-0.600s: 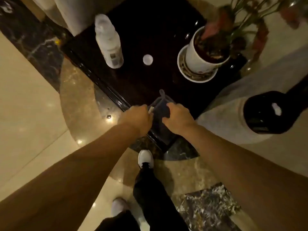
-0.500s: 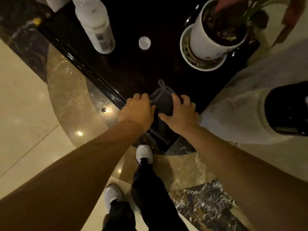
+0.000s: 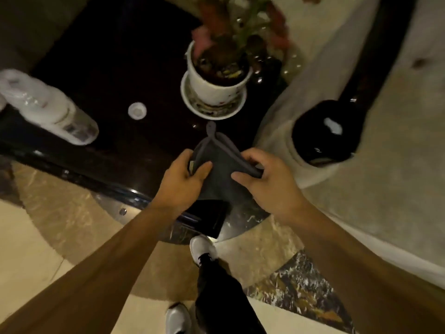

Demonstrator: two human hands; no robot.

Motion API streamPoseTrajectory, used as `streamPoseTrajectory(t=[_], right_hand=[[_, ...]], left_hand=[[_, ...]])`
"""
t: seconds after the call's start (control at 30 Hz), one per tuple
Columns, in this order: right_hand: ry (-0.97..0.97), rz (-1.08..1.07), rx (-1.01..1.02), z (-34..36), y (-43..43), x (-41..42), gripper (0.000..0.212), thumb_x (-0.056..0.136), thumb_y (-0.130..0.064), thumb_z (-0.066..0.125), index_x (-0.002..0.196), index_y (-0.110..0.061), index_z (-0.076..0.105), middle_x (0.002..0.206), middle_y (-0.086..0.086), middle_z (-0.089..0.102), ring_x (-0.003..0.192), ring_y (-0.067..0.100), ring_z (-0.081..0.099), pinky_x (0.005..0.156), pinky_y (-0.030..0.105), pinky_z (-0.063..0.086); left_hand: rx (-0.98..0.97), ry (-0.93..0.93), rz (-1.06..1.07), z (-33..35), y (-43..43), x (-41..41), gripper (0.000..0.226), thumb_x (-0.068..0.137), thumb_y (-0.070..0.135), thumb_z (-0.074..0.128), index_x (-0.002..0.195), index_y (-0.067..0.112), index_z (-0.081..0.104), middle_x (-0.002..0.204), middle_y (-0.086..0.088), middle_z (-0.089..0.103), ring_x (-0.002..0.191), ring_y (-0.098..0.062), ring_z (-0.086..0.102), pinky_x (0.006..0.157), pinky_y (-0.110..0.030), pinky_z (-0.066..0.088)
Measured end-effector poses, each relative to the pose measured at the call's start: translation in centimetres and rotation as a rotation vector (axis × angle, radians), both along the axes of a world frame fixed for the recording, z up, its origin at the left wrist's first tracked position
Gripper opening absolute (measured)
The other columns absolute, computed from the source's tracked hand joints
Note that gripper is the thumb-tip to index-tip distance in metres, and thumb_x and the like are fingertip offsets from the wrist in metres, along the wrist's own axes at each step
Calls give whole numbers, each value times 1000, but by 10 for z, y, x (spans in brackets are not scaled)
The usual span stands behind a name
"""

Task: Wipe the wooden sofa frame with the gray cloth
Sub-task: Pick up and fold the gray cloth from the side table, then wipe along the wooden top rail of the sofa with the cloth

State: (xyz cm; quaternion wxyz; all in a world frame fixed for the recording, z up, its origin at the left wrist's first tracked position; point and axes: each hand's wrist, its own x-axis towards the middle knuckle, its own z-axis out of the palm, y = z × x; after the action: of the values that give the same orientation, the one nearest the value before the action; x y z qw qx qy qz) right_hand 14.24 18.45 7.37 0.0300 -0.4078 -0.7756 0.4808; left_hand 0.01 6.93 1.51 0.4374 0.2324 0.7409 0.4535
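Head view — gray cloth (image 3: 220, 174) held by both hands, loop pointing away.

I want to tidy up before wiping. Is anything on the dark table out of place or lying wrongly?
Yes. A white bottle lies on its side at the table's left edge, and a small white cap sits loose beside it, apart. Whether the bottle is open, I cannot tell. The plant pot stands upright in its saucer.

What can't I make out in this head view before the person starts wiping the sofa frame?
- Gray cloth: its lower part is covered by the left hand and right hand.
- White bottle: label smeared by motion blur, top cut off by the left edge.
- Potted plant: flowers blurred, cut off by the top edge.
- Sofa's dark wooden arm end: surface dirt unreadable in dim light.
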Motion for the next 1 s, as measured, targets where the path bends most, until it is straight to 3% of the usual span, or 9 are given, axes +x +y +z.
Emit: streamPoseTrajectory(t=[0.13,0.27,0.4,0.5,0.6,0.77,0.83,0.9,1.0], right_hand=[[105,-152,127,78,5,50,22,84,-11,73,104,-16,67,99,-1,68,92,7,62,82,25,51],[100,-281,246,141,31,91,30,84,-14,73,102,-34,60,89,-22,55,81,-18,54,64,1,42],[-11,-358,456,145,79,82,52,83,-23,73,130,-26,51,118,-3,56,106,12,53,96,33,47],[-361,-108,558,105,93,63,81,88,-59,52,152,-30,11,159,12,15,144,39,10,115,53,14],[-454,231,647,54,82,47,69,96,-61,19,153,-30,-2,163,9,-7,146,34,-17,115,53,-9],[-239,131,830,29,95,60,64,99,-53,15,152,-17,17,162,8,14,149,24,1,120,47,4],[-159,-17,790,18,74,70,60,101,-45,18,150,-10,23,161,13,18,149,31,2,120,48,6],[-205,-58,801,14,55,73,59,102,-43,20,150,-8,24,160,16,19,148,35,2,120,51,6],[-285,157,851,27,79,54,60,100,-47,21,150,-15,26,159,10,24,148,31,10,119,51,9]], left_hand=[[227,96,-169,72,20,26,7,95,30,60,100,35,60,94,17,70,90,-4,68,80,-29,56],[325,216,-210,145,53,56,13,93,29,62,106,28,58,93,18,68,86,4,64,75,-19,53],[162,213,-132,171,118,73,18,91,22,65,105,17,54,91,2,62,88,-18,63,80,-40,53],[-32,173,-137,149,148,73,32,89,11,58,120,5,54,116,-16,62,109,-36,60,93,-50,52],[-54,124,-74,115,150,67,35,92,13,48,125,8,59,117,-16,65,106,-33,62,89,-49,54],[181,-258,42,76,127,79,35,99,28,43,130,24,58,109,14,69,95,0,66,66,-16,49],[344,-257,-60,67,115,88,37,88,15,49,121,29,60,104,18,73,96,7,65,72,-9,50],[400,-235,-192,61,108,98,57,80,5,54,129,33,47,122,17,63,112,9,58,85,-11,48],[314,-51,-334,52,111,106,77,80,-2,71,142,21,30,140,4,47,129,0,48,99,-22,47]])
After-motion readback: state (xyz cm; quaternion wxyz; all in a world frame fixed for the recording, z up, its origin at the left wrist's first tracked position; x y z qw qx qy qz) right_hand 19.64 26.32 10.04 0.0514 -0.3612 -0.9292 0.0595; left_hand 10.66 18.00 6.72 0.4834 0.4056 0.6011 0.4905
